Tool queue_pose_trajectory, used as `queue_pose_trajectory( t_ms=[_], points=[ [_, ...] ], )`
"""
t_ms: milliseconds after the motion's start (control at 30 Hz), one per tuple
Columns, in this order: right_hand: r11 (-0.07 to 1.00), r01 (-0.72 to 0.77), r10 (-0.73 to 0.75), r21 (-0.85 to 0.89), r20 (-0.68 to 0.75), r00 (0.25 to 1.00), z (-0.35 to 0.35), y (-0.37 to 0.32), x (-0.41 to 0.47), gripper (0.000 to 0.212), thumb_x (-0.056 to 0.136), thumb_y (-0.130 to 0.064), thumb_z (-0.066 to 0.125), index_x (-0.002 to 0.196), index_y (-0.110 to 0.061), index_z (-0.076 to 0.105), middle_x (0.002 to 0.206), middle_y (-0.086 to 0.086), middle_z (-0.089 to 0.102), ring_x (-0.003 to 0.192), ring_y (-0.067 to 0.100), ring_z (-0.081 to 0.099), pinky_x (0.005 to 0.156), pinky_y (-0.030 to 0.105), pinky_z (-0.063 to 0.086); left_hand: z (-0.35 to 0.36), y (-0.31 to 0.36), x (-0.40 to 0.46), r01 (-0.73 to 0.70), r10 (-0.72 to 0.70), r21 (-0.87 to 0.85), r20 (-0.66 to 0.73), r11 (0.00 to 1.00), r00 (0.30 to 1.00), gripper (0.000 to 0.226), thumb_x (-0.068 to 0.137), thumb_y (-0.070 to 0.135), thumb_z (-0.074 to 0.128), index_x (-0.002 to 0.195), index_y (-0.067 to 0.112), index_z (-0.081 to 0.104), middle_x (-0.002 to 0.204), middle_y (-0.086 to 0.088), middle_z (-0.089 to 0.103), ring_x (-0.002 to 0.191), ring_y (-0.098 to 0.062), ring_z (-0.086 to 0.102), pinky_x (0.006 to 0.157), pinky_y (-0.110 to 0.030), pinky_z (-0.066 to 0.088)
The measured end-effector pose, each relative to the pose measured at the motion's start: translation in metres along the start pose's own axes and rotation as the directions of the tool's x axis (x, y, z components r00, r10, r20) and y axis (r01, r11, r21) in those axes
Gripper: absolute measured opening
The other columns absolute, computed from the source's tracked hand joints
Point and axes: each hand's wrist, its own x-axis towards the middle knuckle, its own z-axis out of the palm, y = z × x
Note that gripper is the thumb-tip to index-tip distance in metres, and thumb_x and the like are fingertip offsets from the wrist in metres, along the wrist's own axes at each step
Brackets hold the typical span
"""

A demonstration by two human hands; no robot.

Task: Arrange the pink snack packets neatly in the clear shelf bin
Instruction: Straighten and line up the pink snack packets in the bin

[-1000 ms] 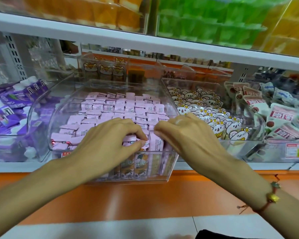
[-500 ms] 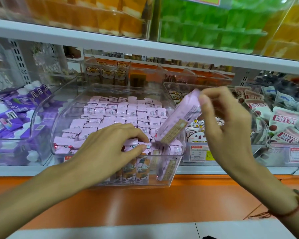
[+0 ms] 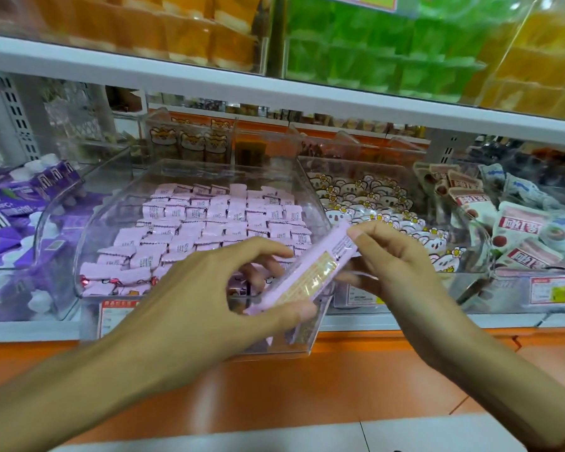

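A clear shelf bin (image 3: 209, 171) in the middle of the shelf holds several rows of small pink snack packets (image 3: 222, 220). One pink packet (image 3: 307, 275) is held slanted above the bin's front right corner. My right hand (image 3: 392, 265) pinches its upper end, thumb on top. My left hand (image 3: 216, 298) holds its lower end, thumb below and fingers spread over it. The bin's front row is partly hidden behind my left hand.
A bin of purple packets (image 3: 17, 203) stands to the left. To the right are a bin of koala-print packets (image 3: 372, 203) and one with red-and-white packets (image 3: 516, 230). Orange and green goods fill the shelf above. An orange ledge (image 3: 340, 386) runs below the bins.
My right hand lifted one pink packet out of the bin's front right and brought it lower. My left hand left the front row and took the packet's lower end.
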Motion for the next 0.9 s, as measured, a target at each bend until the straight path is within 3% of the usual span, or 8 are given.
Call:
queue_pose_trajectory(
  t_ms=[133,200,300,400,467,533,633,900],
  points=[
    [0.999,-0.041,0.042,0.031,-0.031,0.999,0.004,-0.005,0.001,0.016,0.095,-0.014,0.051,0.092,-0.002,0.063,0.081,0.008,0.069,0.065,0.011,0.066,0.061,0.016,0.055,-0.004,0.001,0.008,0.142,-0.131,-0.328,0.055,0.934,0.990,0.043,0.055,0.047,0.085,0.093,0.053,0.065,0.085,0.020,0.071,0.075,0.001,0.066,0.059,-0.007,0.048],
    [0.976,0.113,-0.123,-0.185,-0.045,0.991,-0.001,-0.010,0.001,0.014,0.092,-0.022,0.058,0.103,-0.014,0.061,0.096,-0.002,0.066,0.079,0.007,0.064,0.070,0.015,0.052,-0.008,-0.002,0.015,0.279,-0.273,-0.444,0.080,0.851,0.959,0.033,0.052,0.050,0.083,0.082,0.052,0.070,0.075,0.013,0.073,0.060,0.000,0.065,0.050,-0.009,0.046],
    [0.642,0.490,-0.416,-0.589,0.269,0.869,-0.004,-0.018,-0.005,0.047,0.082,-0.038,0.065,0.127,-0.035,0.049,0.129,-0.020,0.049,0.122,-0.003,0.042,0.101,0.012,0.031,-0.010,-0.005,0.023,0.386,-0.385,-0.504,0.110,0.773,0.916,0.021,0.047,0.055,0.071,0.057,0.036,0.074,0.053,0.003,0.067,0.041,-0.003,0.051,0.036,-0.016,0.034],
    [0.332,0.631,-0.437,-0.701,0.479,0.762,0.000,-0.013,-0.004,0.057,0.078,-0.037,0.067,0.132,-0.029,0.051,0.127,-0.014,0.052,0.122,0.004,0.040,0.106,0.023,0.028,-0.008,-0.008,0.025,0.428,-0.398,-0.459,0.168,0.779,0.902,0.039,0.048,0.069,0.061,0.056,0.033,0.074,0.056,-0.004,0.069,0.040,-0.006,0.053,0.034,-0.016,0.034],
    [0.418,0.578,-0.446,-0.701,0.396,0.802,0.002,-0.011,-0.002,0.043,0.077,-0.033,0.069,0.119,-0.025,0.062,0.108,-0.015,0.062,0.101,0.005,0.053,0.091,0.028,0.042,-0.008,-0.010,0.027,0.404,-0.366,-0.477,0.175,0.780,0.914,0.056,0.053,0.079,0.047,0.066,0.033,0.076,0.068,-0.008,0.073,0.046,-0.008,0.060,0.036,-0.015,0.038],
    [0.687,0.449,-0.382,-0.572,0.242,0.892,0.003,-0.014,0.000,0.035,0.076,-0.032,0.076,0.108,-0.022,0.068,0.095,-0.012,0.070,0.086,0.009,0.062,0.078,0.028,0.050,-0.009,-0.014,0.029,0.298,-0.296,-0.481,0.082,0.825,0.952,0.064,0.062,0.080,0.035,0.075,0.034,0.076,0.078,-0.002,0.075,0.060,-0.008,0.068,0.046,-0.015,0.044],
    [0.967,0.129,-0.105,-0.218,0.117,0.987,-0.001,-0.018,0.004,0.034,0.068,-0.037,0.071,0.098,-0.020,0.068,0.081,0.002,0.072,0.069,0.008,0.062,0.066,0.017,0.049,-0.009,-0.022,0.025,0.099,-0.134,-0.284,-0.107,0.954,0.985,0.044,0.080,0.068,0.035,0.089,0.044,0.071,0.092,0.021,0.070,0.084,0.004,0.065,0.069,-0.015,0.047],
    [0.993,-0.098,0.108,-0.063,0.186,0.977,0.000,-0.017,0.002,0.024,0.077,-0.024,0.069,0.098,-0.014,0.067,0.085,0.012,0.056,0.066,0.002,0.062,0.063,0.014,0.053,0.001,-0.033,0.020,-0.069,0.067,0.256,0.018,0.964,0.998,0.031,0.081,0.057,0.056,0.110,0.049,0.056,0.099,0.038,0.053,0.101,0.015,0.046,0.078,-0.007,0.036]
  ],
)
